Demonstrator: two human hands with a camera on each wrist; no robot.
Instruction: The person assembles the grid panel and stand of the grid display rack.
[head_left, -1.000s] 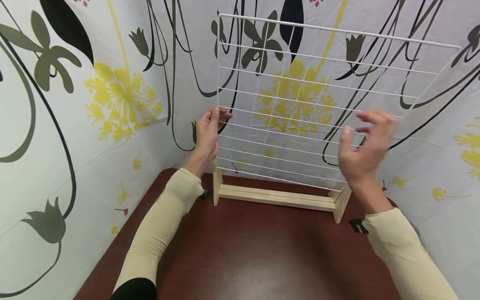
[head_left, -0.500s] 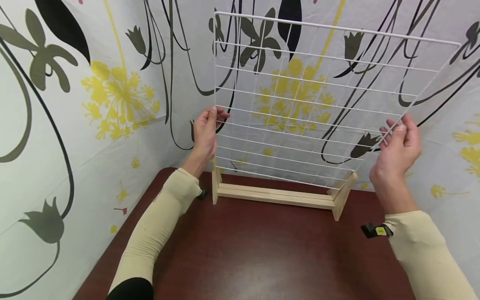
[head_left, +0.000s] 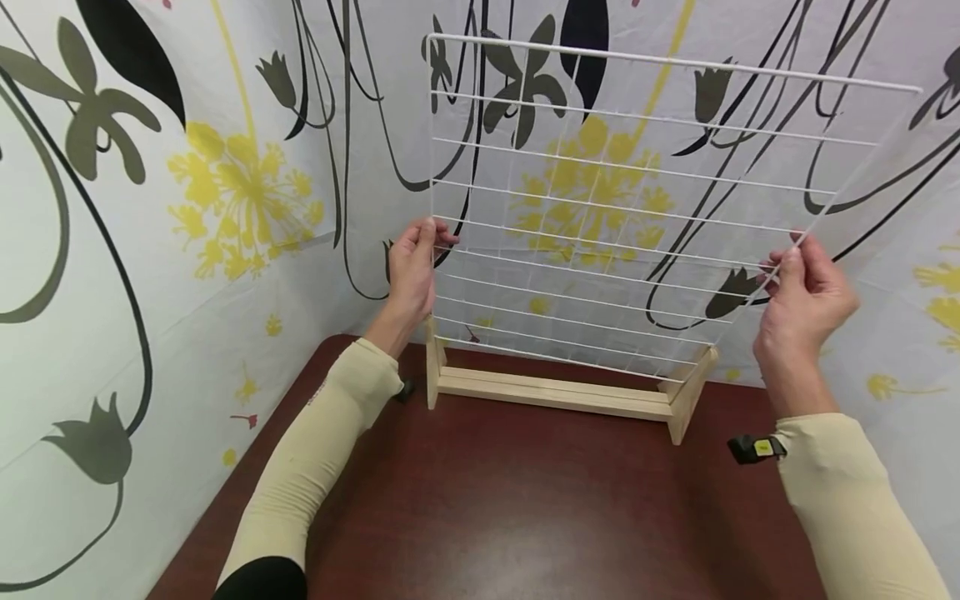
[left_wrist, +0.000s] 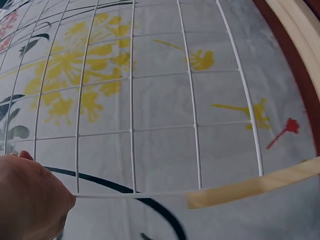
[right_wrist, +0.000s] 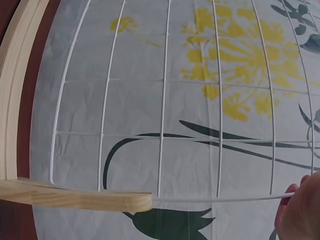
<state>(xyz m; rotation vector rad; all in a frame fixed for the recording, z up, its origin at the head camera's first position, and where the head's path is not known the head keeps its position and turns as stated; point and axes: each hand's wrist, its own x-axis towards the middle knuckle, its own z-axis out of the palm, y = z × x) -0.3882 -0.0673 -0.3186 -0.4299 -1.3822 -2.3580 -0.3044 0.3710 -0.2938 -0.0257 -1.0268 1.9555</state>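
Observation:
A white wire grid panel (head_left: 630, 202) stands upright, its lower end between the side pieces of a light wooden stand (head_left: 555, 396). My left hand (head_left: 411, 262) pinches the panel's left edge wire between thumb and fingers, a little above the stand. On the opposite side my right hand (head_left: 806, 300) pinches the right edge wire at about the same height. In the left wrist view the wooden side piece (left_wrist: 255, 185) overlaps the panel's lower corner. The right wrist view shows the other side piece (right_wrist: 100, 196) along the panel's edge, with my fingers farther up the wire.
The stand rests near the back of a dark red-brown table (head_left: 517, 500). Close behind and at both sides hangs a white sheet (head_left: 247, 225) printed with yellow flowers and dark stems. A black strap device (head_left: 753, 448) sits at my right wrist.
My right hand has moved from in front of the panel out to its right edge and taken hold of the wire there. The left hand keeps its hold; the panel has barely shifted.

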